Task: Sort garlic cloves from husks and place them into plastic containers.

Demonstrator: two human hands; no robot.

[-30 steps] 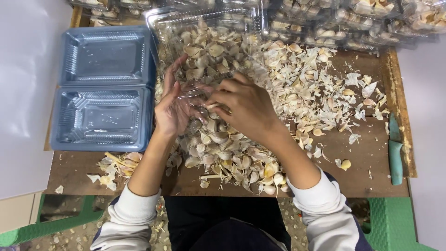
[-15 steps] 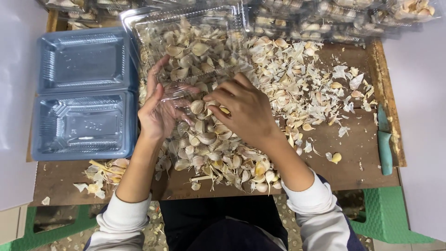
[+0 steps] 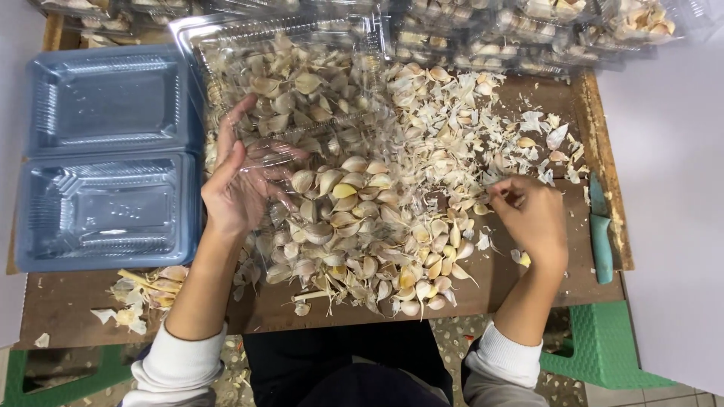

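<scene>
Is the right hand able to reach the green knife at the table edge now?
Probably yes: the right hand lies close to the green knife, with only bare wood and a few skins between them.

We look down on a worn brown wooden table [image 3: 528, 290] heaped with pale, papery-skinned garlic cloves [image 3: 354, 218]. Our left hand [image 3: 237, 185] lies palm-up, fingers spread, at the near edge of a clear plastic clamshell box [image 3: 290, 83] filled with cloves. Our right hand [image 3: 532, 215] rests, fingers curled, among loose white garlic skins [image 3: 467, 128] at the pile's right side; whether it grips a clove we cannot tell. Left of the table sits an open blue-tinted clamshell tray [image 3: 105, 154], two compartments. A teal-handled knife [image 3: 601, 234] lies at the right edge. Filled clear packs [image 3: 528, 26] line the far side.
</scene>
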